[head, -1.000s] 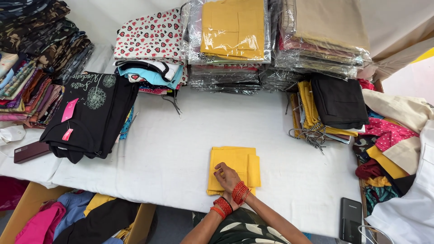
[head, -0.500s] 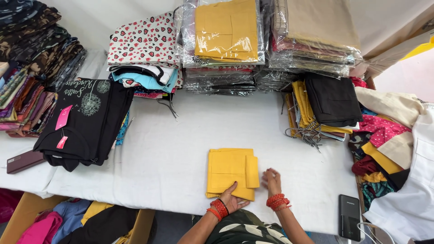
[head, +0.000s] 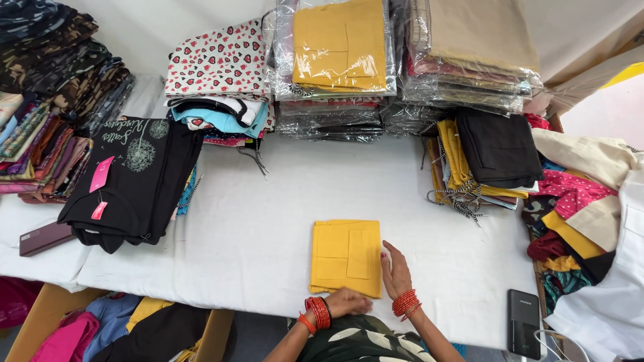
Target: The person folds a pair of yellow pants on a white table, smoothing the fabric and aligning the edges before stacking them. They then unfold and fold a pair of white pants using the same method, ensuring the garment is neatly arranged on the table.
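- The left hand [head: 347, 302] lies flat with fingers loosely together at the near edge of the folded mustard-yellow garment [head: 345, 255], touching its bottom hem and gripping nothing; red bangles ring the wrist.
- The right hand [head: 396, 271] is open and flat, fingers stretched side by side, pressed along the garment's right edge; it too wears red bangles and holds nothing.
- The garment sits near the front edge of the table [head: 255, 248], a little right of centre. It is folded into a neat upright rectangle, plain yellow, with a smaller folded panel or pocket showing as a seam across its upper face.
- The table is covered by a white cloth, slightly creased.
- At the near right corner lies a dark phone [head: 523, 323].
- Below the front edge on the left stands a cardboard box of mixed clothes [head: 100, 328] in pink, blue, yellow and black.
- On the left a stack of black printed tops [head: 134, 181] with pink tags hangs over the edge; a dark maroon case [head: 43, 238] lies beside it.
- On the right lie a loose heap of coloured garments [head: 577, 201] and a black folded piece on yellow ones [head: 496, 151].
- At the far side stand a pile of heart-print clothes [head: 218, 67], plastic-wrapped packs topped by a yellow one [head: 342, 47], and beige packs [head: 469, 40].
- Far left are camouflage-patterned stacks [head: 54, 60]; behind is a pale wall.
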